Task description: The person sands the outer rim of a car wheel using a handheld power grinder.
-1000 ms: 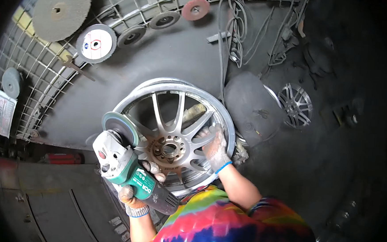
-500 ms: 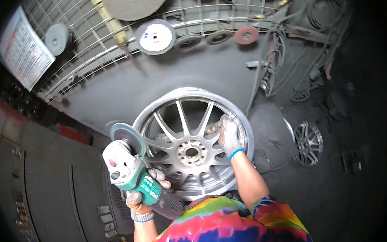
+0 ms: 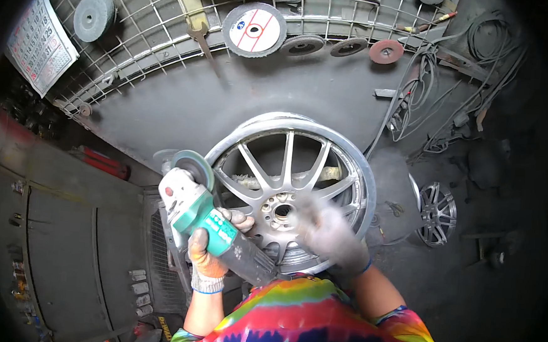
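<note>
A silver multi-spoke alloy wheel [image 3: 259, 164] stands tilted in front of me, its hub facing up toward me. My left hand [image 3: 209, 252], in a dirty white work glove, is wrapped round the body of a green angle grinder [image 3: 199, 213]. The grinder's round disc [image 3: 194, 167] is beside the wheel's left rim, and its dark rear end points toward my shirt. My right hand [image 3: 336, 237], also gloved, is over the lower right spokes near the hub. Motion smears it, so its fingers do not show clearly.
A wire rack [image 3: 151, 32] at the back carries several grinding discs [image 3: 254, 30] and a wrench [image 3: 199, 36]. Grey cables [image 3: 420, 86] hang at the right. Another alloy wheel [image 3: 438, 212] is at far right. A calendar [image 3: 43, 47] hangs at upper left.
My right hand has left the wheel's upper right rim and come down toward me, near the hub. My left hand still holds the grinder. The whole view has shifted slightly.
</note>
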Available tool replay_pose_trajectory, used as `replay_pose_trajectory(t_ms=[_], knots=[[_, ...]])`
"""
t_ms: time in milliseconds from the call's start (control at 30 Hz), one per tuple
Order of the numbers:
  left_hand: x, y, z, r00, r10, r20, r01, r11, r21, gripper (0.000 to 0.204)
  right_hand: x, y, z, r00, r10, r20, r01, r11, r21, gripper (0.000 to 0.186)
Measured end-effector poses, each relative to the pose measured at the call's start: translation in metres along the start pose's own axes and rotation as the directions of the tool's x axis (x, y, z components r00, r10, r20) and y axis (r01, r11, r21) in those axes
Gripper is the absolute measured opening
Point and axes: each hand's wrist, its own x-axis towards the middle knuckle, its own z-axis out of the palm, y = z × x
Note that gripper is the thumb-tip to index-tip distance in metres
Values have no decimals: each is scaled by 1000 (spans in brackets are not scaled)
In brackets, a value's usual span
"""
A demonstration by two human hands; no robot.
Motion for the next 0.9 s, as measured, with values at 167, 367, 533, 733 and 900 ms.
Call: replay_pose_trajectory(t_ms=[167,367,533,733,900], knots=[[5,-9,9,965,-245,-92,261,917,303,50,-3,-28,54,862,-62,503,-345,655,673,55],[20,-9,16,945,-325,-27,320,906,276,56,14,-21,56,877,15,479,-353,697,624,59],[3,-12,-12,986,-44,-159,56,996,72,58,54,-57,79,808,43,588,-254,925,281,51],[-15,-34,-36,977,-13,-214,-13,993,-120,57,62,-47,86,802,-52,595,-126,959,254,42],[16,-28,-23,990,-69,-123,102,950,295,47,49,-46,66,833,179,524,-422,817,392,40]])
